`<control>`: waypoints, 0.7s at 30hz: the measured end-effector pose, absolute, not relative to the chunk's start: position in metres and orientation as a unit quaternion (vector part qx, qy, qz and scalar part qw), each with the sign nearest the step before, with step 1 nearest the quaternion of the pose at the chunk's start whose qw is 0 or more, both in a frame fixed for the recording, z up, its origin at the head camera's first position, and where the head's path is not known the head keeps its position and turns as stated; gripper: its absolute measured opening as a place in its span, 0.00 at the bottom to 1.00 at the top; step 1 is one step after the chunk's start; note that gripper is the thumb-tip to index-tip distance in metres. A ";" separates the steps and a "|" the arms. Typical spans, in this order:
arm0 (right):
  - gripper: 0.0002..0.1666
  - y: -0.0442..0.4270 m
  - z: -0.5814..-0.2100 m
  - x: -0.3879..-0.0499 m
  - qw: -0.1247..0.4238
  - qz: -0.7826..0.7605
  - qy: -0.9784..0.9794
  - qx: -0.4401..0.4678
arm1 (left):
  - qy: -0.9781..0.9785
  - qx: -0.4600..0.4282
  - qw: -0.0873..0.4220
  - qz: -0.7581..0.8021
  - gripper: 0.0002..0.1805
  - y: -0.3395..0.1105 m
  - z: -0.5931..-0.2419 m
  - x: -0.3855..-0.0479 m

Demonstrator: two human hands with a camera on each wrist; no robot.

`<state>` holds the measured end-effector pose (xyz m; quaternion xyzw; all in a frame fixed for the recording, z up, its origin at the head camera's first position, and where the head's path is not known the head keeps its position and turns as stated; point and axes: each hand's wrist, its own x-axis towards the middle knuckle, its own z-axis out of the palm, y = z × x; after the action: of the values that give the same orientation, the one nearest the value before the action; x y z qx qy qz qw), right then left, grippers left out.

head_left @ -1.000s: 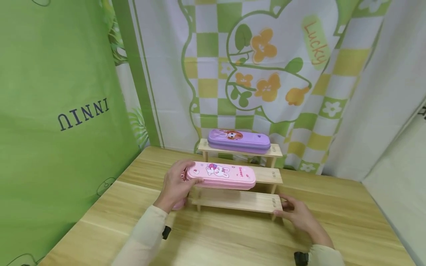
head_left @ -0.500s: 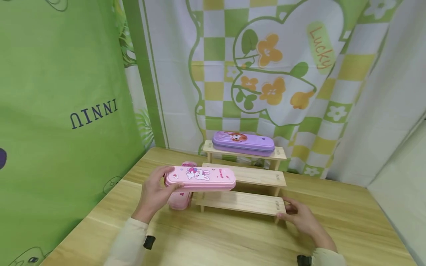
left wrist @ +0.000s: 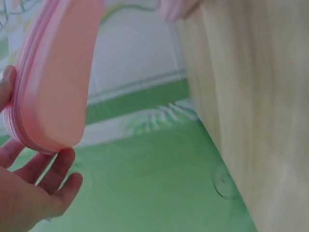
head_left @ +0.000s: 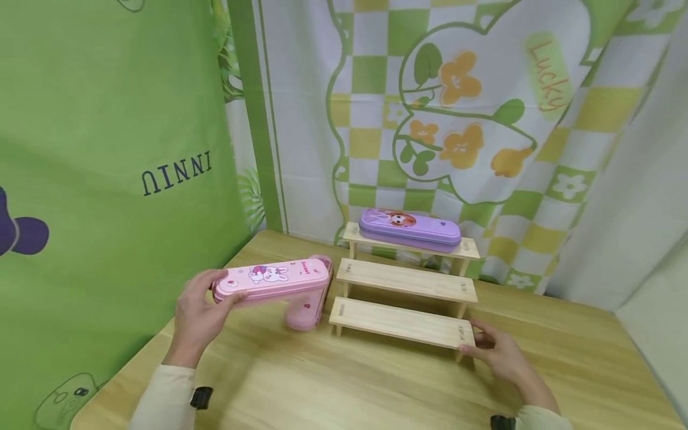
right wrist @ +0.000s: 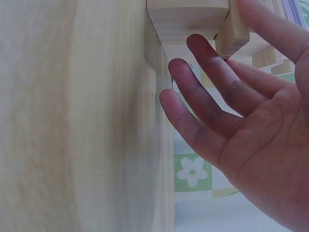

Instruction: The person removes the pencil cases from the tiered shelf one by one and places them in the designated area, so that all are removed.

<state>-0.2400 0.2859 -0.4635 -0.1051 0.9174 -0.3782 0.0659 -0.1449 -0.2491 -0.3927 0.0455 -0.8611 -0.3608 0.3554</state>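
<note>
My left hand [head_left: 199, 313] grips the left end of a pink pencil case [head_left: 276, 279] with a bunny print, in the air left of the wooden step rack [head_left: 405, 278]. In the left wrist view the case [left wrist: 63, 72] shows its plain underside and zip. Another pink pencil case [head_left: 304, 312] lies on the table beside the rack, partly hidden by the held one. A purple pencil case [head_left: 411, 229] rests on the rack's top step. At the lowest step's right end, my right hand [head_left: 502, 358] holds the board between thumb and index finger; its other fingers are spread apart from the wood.
The wooden table [head_left: 322, 382] carries the rack. A green printed cloth [head_left: 123, 119] hangs at the left, a patterned curtain [head_left: 371, 119] behind, and a pale cloth [head_left: 653, 310] at the right. The middle and lowest steps are bare boards.
My left hand has carried the pink pencil case leftward, away from in front of the middle step, uncovering the other pink case. My right hand stays at the rack's end. The view has shifted slightly.
</note>
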 end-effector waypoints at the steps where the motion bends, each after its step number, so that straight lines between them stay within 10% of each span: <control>1: 0.49 0.287 -0.463 -0.240 0.067 -0.379 0.917 -0.104 | -0.862 0.062 0.352 -0.359 0.29 -0.252 -0.394 -0.143; 21: 0.50 0.287 -0.463 -0.240 0.076 -0.403 0.907 -0.097 | -0.867 0.197 0.331 -0.317 0.31 -0.266 -0.433 -0.141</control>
<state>-0.2403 0.2868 -0.4626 -0.0966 0.9070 -0.4028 0.0761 -0.1413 -0.2657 -0.4325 0.1969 -0.8669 -0.3167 0.3308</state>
